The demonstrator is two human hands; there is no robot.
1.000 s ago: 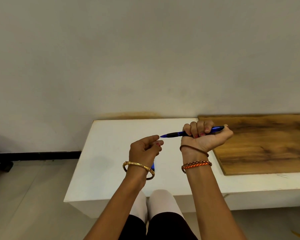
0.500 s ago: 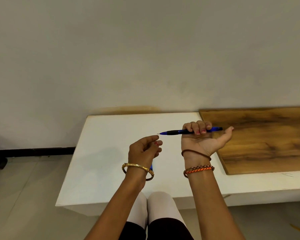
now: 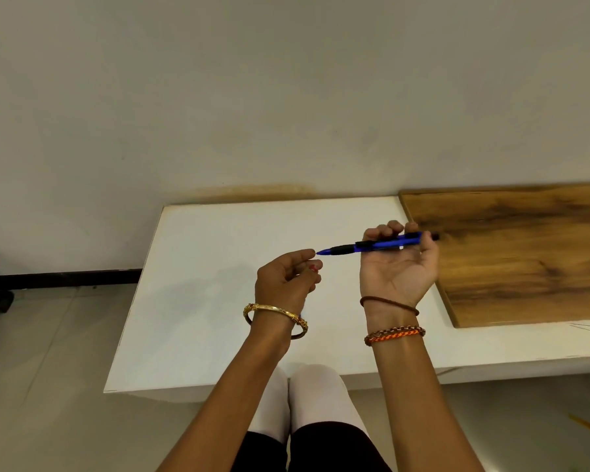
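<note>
A blue pen (image 3: 378,246) with a black grip lies across my right hand (image 3: 397,270), which is palm up with its fingers curled round the barrel. The tip points left. My left hand (image 3: 283,281) is just left of it, fingers curled, with the forefinger at the pen's tip. A sliver of a small blue piece (image 3: 300,315) peeks out below the heel of that hand by the gold bangle; the rest of it is hidden. Both hands hover above the white table (image 3: 201,301).
A brown wooden board (image 3: 525,260) lies on the table's right part, against the wall. My knees (image 3: 307,396) are at the table's front edge. A small yellow object (image 3: 586,427) lies on the floor at the right.
My right hand has turned palm up and its thumb has come off the pen. The left forefinger has come up to the pen's tip. The view has shifted slightly.
</note>
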